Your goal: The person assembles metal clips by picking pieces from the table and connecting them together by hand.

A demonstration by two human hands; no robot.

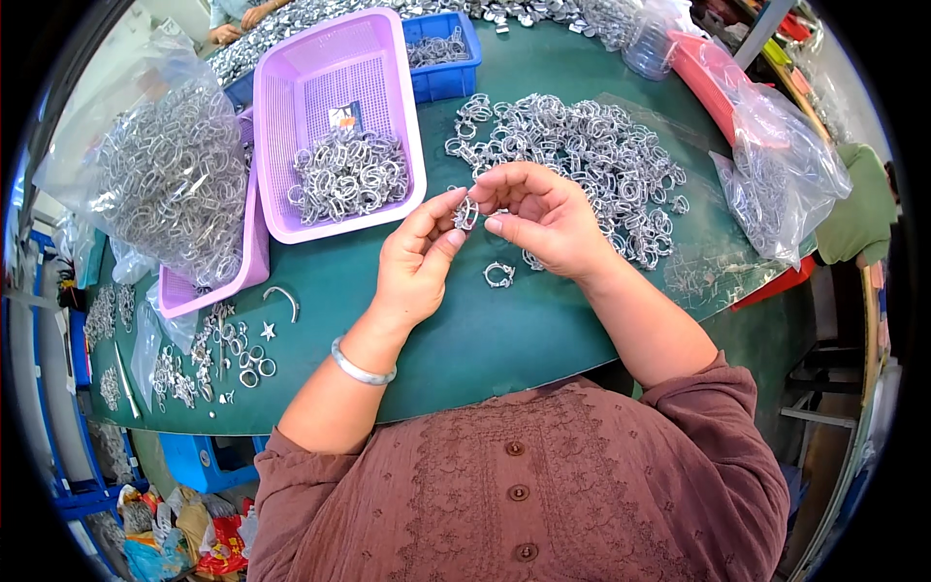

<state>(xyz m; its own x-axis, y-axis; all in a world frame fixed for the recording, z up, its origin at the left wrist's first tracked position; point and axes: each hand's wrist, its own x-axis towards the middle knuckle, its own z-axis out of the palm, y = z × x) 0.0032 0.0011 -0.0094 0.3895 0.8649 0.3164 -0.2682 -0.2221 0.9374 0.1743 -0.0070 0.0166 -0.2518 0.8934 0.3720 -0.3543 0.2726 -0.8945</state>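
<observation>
My left hand (415, 260) pinches a small silver metal ring (465, 212) between thumb and fingers, above the green table. On the ring's other side my right hand (551, 225) has its fingers curled in, the fingertips meeting its edge. Just below the hands lies a single similar ring (498, 275) with small prongs. Beyond my right hand spreads a large loose pile of silver rings (592, 155). A pink perforated basket (276, 209), tilted up at the back left, has a heap of silver metal loops (351, 175) in its near end.
At left, a bulging clear bag of metal loops (175, 184) rests in another pink basket (254, 257). Small rings and charms (238, 349) lie near a tweezer-like tool (126, 380). A blue bin (446, 85) stands behind. Another person's hand (225, 34) appears far left; a green-clothed person (858, 199) is right.
</observation>
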